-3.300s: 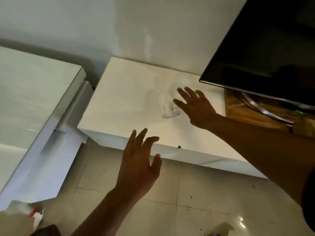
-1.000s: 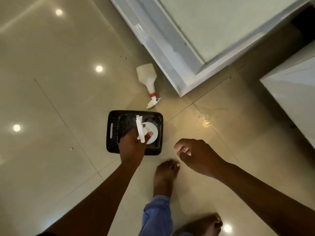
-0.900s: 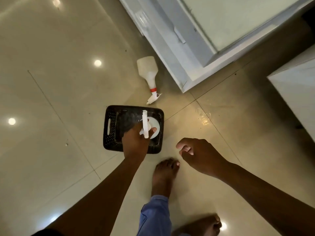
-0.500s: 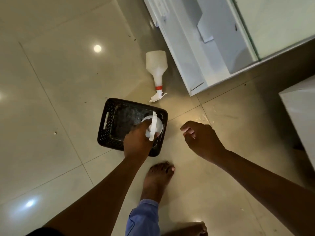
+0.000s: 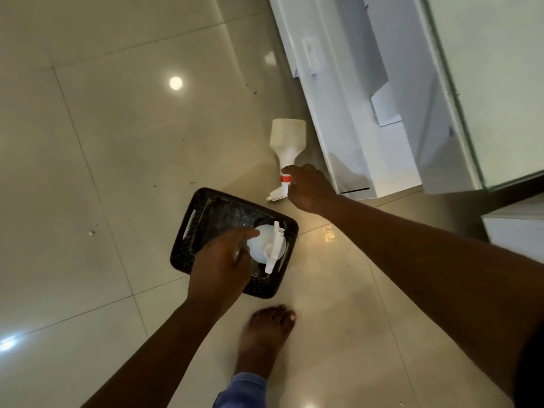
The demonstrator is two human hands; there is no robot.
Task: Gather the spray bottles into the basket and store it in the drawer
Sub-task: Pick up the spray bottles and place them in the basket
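A black perforated basket sits on the tiled floor. A white spray bottle stands upright in its right end, and my left hand is still closed loosely against the bottle's side and shoulder. A second white spray bottle with a red collar lies on the floor just beyond the basket, its nozzle pointing towards me. My right hand is on its neck, fingers curled over the red collar. The thumb is hidden.
A white cabinet with a recessed drawer front stands right of the lying bottle, close to it. Another white unit is at the right edge. My bare foot is planted just behind the basket.
My right hand reached forward from beside the basket to the lying bottle's neck. My left hand lowered the upright bottle into the basket and its grip has loosened.
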